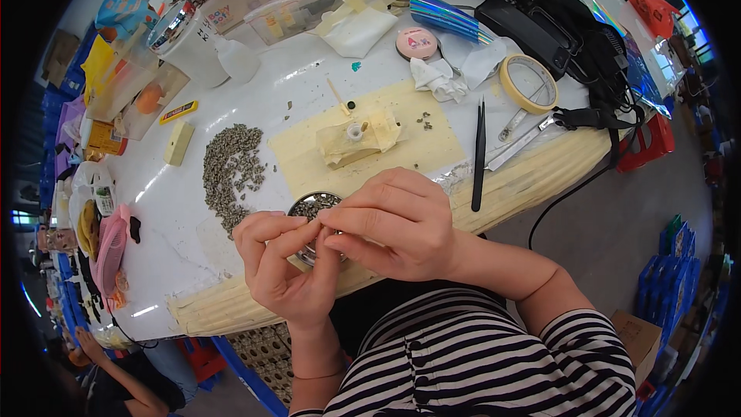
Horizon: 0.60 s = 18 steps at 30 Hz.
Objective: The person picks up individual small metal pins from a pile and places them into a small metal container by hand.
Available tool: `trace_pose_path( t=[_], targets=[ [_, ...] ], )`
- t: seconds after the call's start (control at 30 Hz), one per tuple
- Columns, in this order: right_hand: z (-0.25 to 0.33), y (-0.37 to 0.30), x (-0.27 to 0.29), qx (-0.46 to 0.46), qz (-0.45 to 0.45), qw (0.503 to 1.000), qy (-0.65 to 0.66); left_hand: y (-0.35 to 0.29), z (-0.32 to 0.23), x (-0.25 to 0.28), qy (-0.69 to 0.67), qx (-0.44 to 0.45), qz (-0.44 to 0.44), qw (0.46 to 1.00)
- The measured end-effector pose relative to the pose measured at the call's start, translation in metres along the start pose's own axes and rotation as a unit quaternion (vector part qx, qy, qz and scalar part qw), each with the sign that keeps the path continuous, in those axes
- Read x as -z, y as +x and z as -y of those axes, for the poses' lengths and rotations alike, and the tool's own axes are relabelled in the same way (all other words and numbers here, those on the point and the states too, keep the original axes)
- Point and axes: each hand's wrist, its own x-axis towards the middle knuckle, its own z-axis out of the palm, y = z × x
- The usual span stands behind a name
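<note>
My left hand (284, 266) and my right hand (397, 220) meet fingertip to fingertip over a round metal dish (294, 207) of small grey metal pieces (312, 205). Both are closed in a pinch, and whatever sits between the fingers is too small and covered to name. Part of the dish is hidden by the hands. Left of it lies a loose heap of small grey metal pieces (231, 166). Beyond the hands, a block wrapped in masking tape (359, 139) bears a small whitish ring (356, 132) and rests on a pale yellow sheet (297, 162).
Black tweezers (478, 158), a metal-bladed tool (521, 143) and a masking tape roll (529, 83) lie to the right. A white bucket (189, 46) and plastic boxes (285, 15) stand at the back. The table's padded edge (540, 174) runs close to my forearms. Another person's arm (123, 374) shows lower left.
</note>
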Motion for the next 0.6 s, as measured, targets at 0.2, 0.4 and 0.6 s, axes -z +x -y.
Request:
trace_pose_path(
  t=[0.2, 0.4, 0.6],
  targets=[
    [-0.0014, -0.0021, 0.0006, -0.037, 0.009, 0.999, 0.033, 0.0010, 0.0015, -0.0020, 0.002, -0.012, -0.020, 1.000],
    [-0.0031, -0.0027, 0.0041, -0.096, 0.041, 0.990, 0.095, 0.0010, -0.0006, 0.0004, 0.013, -0.033, 0.005, 0.999],
    [-0.0035, -0.0043, 0.0037, -0.094, 0.033, 0.991, 0.094, 0.0027, -0.0034, -0.0004, 0.061, -0.062, 0.006, 0.996]
  ],
)
